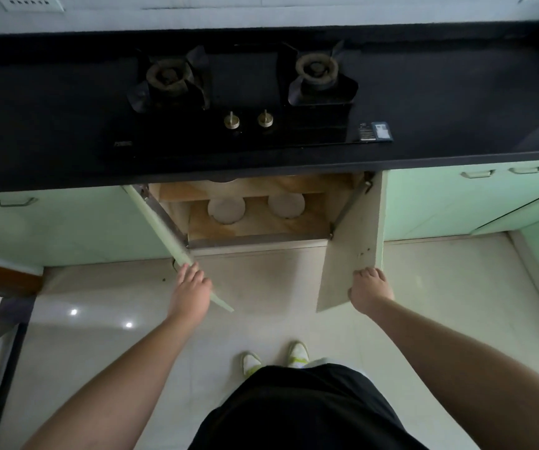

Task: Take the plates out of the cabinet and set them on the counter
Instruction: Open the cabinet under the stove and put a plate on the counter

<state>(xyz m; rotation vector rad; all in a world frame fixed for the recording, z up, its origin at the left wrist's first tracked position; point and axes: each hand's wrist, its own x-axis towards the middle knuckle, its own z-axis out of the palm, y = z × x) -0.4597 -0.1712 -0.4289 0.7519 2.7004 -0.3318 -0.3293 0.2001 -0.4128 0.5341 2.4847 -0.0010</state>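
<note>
Below the table (66, 164), both plates (226, 209) sat untouched (cabinet open); left hand (190, 295) and right hand (370, 290) each gripped a door (349, 254).

A black two-burner gas stove (245, 92) with two brass knobs (248, 120) sits beyond the hands. Pale floor tiles (115, 319) lie beneath them; white-and-green shoes (274, 357) stand nearer, between the forearms.

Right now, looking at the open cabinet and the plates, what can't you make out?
- Left plate and right plate: back edges hidden by the shelf board; single or stacked, cannot tell.
- Cabinet rear: hidden under the counter.
- Left hand fingertips: behind the left door edge.
- Hob sticker: too small to read.
</note>
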